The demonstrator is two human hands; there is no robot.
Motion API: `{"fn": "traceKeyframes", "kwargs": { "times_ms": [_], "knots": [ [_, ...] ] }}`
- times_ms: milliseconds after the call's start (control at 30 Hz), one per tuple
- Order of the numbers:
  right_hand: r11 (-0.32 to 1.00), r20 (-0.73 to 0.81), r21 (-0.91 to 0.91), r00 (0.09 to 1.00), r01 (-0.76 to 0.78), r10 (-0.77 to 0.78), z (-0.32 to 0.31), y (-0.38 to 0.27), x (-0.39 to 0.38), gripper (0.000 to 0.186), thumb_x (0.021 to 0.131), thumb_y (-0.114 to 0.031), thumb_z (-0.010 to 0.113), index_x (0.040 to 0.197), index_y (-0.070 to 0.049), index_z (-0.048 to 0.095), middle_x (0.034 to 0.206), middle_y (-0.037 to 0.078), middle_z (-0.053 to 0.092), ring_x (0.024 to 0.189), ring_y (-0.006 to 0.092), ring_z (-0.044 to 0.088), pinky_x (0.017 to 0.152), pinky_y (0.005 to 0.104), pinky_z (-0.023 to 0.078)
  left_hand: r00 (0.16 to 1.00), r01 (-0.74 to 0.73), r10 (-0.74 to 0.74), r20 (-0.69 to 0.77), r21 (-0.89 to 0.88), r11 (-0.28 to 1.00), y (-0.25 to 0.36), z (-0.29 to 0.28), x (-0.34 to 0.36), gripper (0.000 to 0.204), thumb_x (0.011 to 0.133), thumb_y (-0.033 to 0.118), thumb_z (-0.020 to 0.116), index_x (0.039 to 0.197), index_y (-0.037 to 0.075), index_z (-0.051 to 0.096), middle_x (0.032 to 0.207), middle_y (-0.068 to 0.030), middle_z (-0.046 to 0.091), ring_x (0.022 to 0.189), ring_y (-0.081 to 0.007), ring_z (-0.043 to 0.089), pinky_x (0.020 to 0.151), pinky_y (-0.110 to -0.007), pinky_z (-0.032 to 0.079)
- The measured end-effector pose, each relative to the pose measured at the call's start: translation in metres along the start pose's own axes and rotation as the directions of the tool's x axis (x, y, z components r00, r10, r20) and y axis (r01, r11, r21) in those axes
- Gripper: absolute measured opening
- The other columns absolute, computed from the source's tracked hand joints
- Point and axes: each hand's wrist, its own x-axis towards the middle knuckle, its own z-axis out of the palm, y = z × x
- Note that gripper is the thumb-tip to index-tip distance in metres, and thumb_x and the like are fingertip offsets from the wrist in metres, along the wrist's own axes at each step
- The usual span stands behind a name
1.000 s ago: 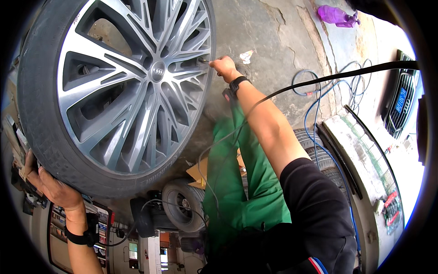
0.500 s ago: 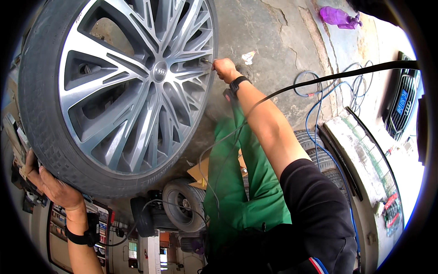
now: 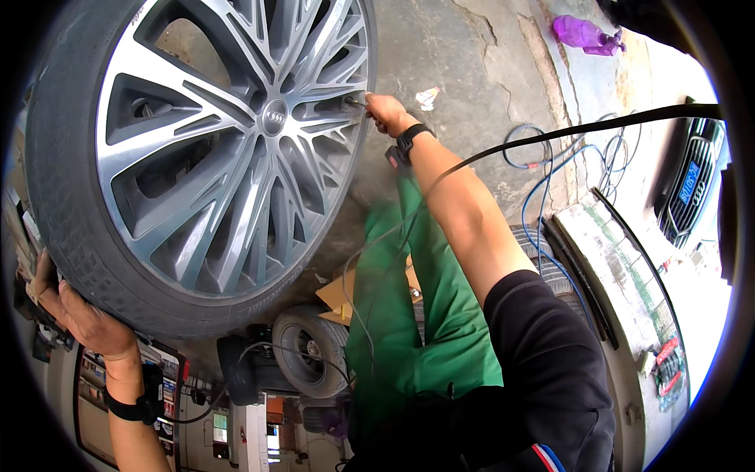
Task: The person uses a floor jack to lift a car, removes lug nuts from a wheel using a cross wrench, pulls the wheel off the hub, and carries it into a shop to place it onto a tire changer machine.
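Observation:
A large car wheel with a silver multi-spoke alloy rim and black tyre stands upright on the concrete floor, filling the upper left. My left hand grips the tyre's tread at the lower left. My right hand reaches to the rim's right edge, its fingers pinched on a small metal valve stem between the spokes. A black watch is on my right wrist. My green trousers show below the arm.
A thin black hose arcs from the right toward my right arm. Blue cables lie coiled on the floor beside a tyre. A purple spray bottle sits at the top. A small wheel and cardboard lie below. A car's grille is at the right.
My right hand has shifted slightly left onto the valve stem at the rim's edge. The wheel and my left hand have stayed in place.

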Motion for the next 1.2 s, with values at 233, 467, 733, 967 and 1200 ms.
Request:
{"fn": "traceKeyframes", "kwargs": {
  "times_ms": [233,467,733,967,1200],
  "knots": [
    [0.990,0.015,-0.069,0.992,0.123,-0.122,0.001,-0.002,-0.005,0.026,0.086,-0.021,0.060,0.076,0.003,0.061,0.062,0.008,0.051,0.045,0.0169,0.039,0.044,0.0350,0.033,0.979,0.202,-0.201,0.024,-0.168,0.965,0.002,0.004,-0.002,0.041,0.102,0.013,0.027,0.124,-0.009,0.053,0.131,-0.0174,0.049,0.124,-0.0303,0.047,0.107,-0.038,0.034],
    [0.853,0.141,-0.391,0.938,0.347,-0.317,-0.010,0.013,0.017,0.028,0.088,-0.022,0.057,0.077,0.003,0.063,0.059,0.008,0.051,0.044,0.0171,0.041,0.044,0.0349,0.034,0.995,0.102,-0.100,0.024,-0.068,0.993,-0.003,0.002,0.001,0.041,0.102,0.013,0.028,0.124,-0.010,0.053,0.131,-0.0172,0.049,0.125,-0.0315,0.047,0.108,-0.038,0.033],
    [0.800,0.233,-0.463,0.923,0.381,-0.305,-0.012,0.017,0.040,0.033,0.084,-0.027,0.066,0.084,0.006,0.068,0.068,0.014,0.062,0.062,0.0258,0.064,0.060,0.0350,0.050,1.000,0.014,-0.014,0.002,0.002,1.000,0.000,0.002,0.005,0.032,0.099,0.006,0.041,0.124,-0.012,0.052,0.132,-0.0196,0.048,0.124,-0.0345,0.047,0.106,-0.040,0.036],
    [0.697,-0.070,-0.695,0.947,0.178,-0.312,0.001,-0.017,-0.018,0.037,0.080,-0.027,0.068,0.101,0.004,0.070,0.106,0.027,0.068,0.101,0.0375,0.067,0.086,0.0415,0.054,1.000,0.013,-0.014,0.024,0.047,0.999,0.002,-0.001,0.001,0.030,0.097,0.003,0.046,0.122,-0.013,0.052,0.132,-0.0205,0.049,0.122,-0.0347,0.049,0.104,-0.041,0.038],
    [0.595,-0.055,-0.781,0.929,0.189,-0.366,0.005,-0.012,-0.016,0.039,0.085,-0.029,0.061,0.107,0.002,0.069,0.114,0.024,0.067,0.111,0.0376,0.063,0.095,0.0430,0.051,0.999,-0.040,0.040,0.007,0.029,0.999,0.001,-0.002,0.005,0.030,0.094,0.004,0.055,0.118,-0.014,0.054,0.130,-0.0226,0.051,0.122,-0.0376,0.050,0.102,-0.042,0.040]
  ]
}}
